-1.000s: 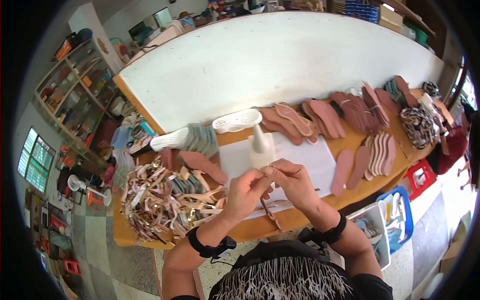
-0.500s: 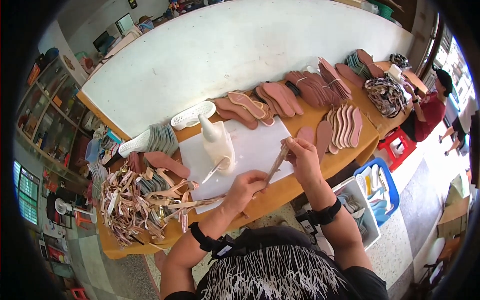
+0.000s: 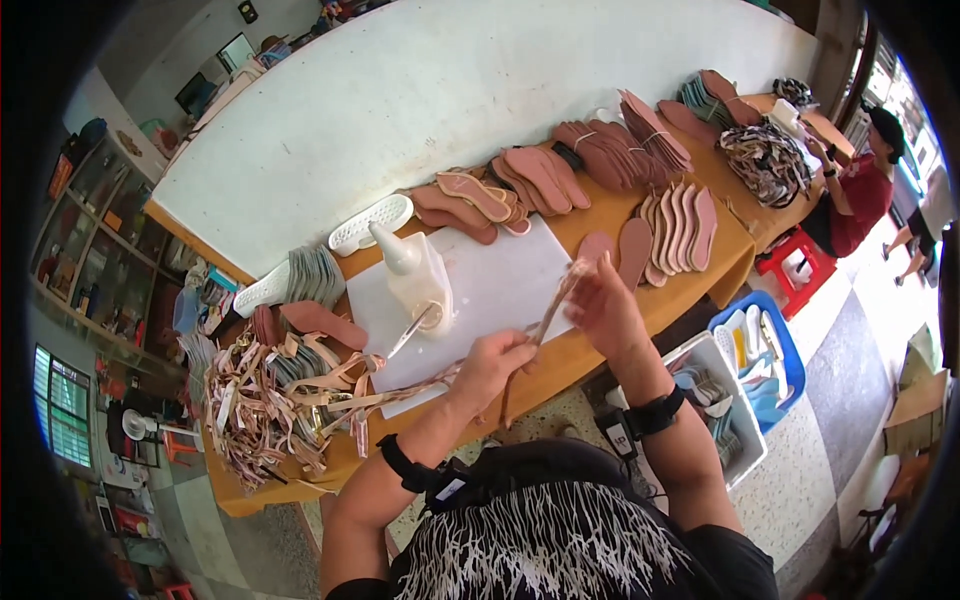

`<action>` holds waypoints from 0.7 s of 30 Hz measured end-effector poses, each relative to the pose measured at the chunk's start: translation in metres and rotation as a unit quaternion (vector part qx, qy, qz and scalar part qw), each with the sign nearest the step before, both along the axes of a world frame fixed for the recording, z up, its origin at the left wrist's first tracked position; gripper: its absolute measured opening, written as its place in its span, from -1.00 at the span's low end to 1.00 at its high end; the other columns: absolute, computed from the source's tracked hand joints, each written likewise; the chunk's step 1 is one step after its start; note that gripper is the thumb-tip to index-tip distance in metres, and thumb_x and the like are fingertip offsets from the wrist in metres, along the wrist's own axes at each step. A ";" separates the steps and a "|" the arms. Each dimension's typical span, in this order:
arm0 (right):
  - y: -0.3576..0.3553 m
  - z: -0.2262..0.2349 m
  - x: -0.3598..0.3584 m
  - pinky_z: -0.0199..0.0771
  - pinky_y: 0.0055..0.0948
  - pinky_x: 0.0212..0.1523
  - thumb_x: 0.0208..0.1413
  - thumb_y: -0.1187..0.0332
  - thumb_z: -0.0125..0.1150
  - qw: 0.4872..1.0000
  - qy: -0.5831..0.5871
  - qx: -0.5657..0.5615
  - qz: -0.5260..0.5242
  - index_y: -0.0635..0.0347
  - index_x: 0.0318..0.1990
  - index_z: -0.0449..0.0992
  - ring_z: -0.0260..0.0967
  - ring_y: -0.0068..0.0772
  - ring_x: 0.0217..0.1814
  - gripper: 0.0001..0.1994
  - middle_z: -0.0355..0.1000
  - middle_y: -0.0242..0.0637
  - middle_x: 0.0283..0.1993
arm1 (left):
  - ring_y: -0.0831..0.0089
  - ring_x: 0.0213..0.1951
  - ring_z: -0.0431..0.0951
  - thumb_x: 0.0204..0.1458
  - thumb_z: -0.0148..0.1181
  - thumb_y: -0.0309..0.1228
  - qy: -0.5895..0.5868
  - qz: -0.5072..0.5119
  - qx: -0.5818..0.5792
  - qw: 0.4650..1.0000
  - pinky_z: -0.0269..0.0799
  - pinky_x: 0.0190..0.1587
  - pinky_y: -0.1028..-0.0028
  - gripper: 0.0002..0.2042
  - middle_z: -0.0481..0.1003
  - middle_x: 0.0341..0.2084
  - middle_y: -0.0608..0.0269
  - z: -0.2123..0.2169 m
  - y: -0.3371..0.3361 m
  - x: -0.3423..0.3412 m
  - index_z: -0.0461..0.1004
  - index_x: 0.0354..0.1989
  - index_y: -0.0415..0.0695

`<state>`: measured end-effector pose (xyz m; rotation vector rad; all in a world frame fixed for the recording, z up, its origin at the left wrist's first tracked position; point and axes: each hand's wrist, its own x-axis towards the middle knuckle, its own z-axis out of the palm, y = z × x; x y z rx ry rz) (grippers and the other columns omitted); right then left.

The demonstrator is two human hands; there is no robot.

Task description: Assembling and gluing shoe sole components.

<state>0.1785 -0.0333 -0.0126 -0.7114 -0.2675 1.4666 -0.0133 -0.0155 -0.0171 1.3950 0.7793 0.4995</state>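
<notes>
My left hand (image 3: 492, 360) is closed on a thin brownish-pink strap (image 3: 547, 315), one end of which rises toward the right. Other lengths of strap hang below that hand and trail left toward a pile. Beside the strap's upper end, my right hand (image 3: 610, 312) has its fingers apart, slightly blurred. Both hands are over the front of a white sheet (image 3: 505, 280). On the sheet stands a whitish plastic bottle (image 3: 418, 285) with a cone-shaped top, and a brush (image 3: 411, 330) leans out of an opening in its side.
A tangled heap of straps (image 3: 265, 405) covers the table's left end. Reddish-brown soles (image 3: 545, 178) lie stacked along the white partition (image 3: 470, 95). Below right are a white crate (image 3: 745, 440) and a blue basket (image 3: 790, 350). A person in red (image 3: 855, 205) sits at the far right.
The fingers of my right hand have loosened from a pinch on the strap and spread. My left hand keeps its hold. The whole view has shifted slightly.
</notes>
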 end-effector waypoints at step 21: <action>0.018 -0.023 -0.008 0.28 -0.68 -0.54 0.05 0.29 0.02 0.983 -0.146 -0.061 0.094 0.30 -0.29 0.44 0.20 -0.63 -0.61 -0.77 0.30 -0.44 -0.57 | 0.61 -0.58 0.39 -0.10 -0.02 -0.49 0.065 0.044 -0.105 0.991 0.30 -0.50 0.66 -0.88 0.42 -0.59 0.30 -0.002 0.006 -0.034 0.40 -0.47 -0.29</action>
